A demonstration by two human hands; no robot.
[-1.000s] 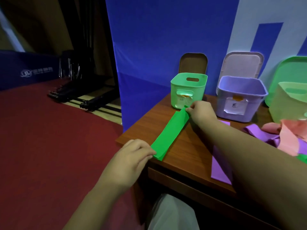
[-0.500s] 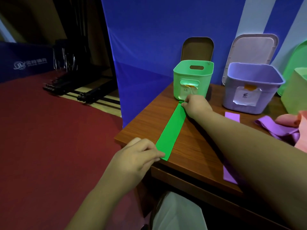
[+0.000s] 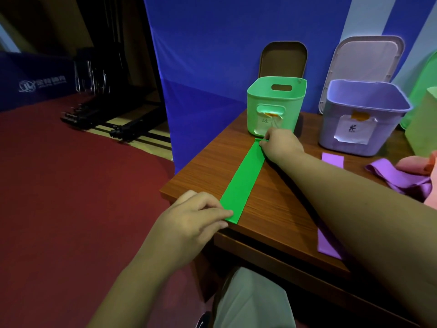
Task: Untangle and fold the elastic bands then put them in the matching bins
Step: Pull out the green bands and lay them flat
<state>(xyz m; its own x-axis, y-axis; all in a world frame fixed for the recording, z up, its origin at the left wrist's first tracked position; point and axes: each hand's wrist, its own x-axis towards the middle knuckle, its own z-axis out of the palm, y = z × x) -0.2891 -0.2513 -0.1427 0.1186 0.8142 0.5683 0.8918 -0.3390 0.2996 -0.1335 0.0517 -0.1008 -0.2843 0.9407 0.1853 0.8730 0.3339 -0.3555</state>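
Pinches the near end of the green band with the left hand at the front edge of the desk, by its left corner. Lies flat, drawn longer than a second ago. Pinches the far end with the right hand, now moved back just before the green bin

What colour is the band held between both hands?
Bright green: the flat elastic band, seen in head view.

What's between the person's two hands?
In the head view, a flat green elastic band lies on the wooden table, left hand and right hand pinching its ends.
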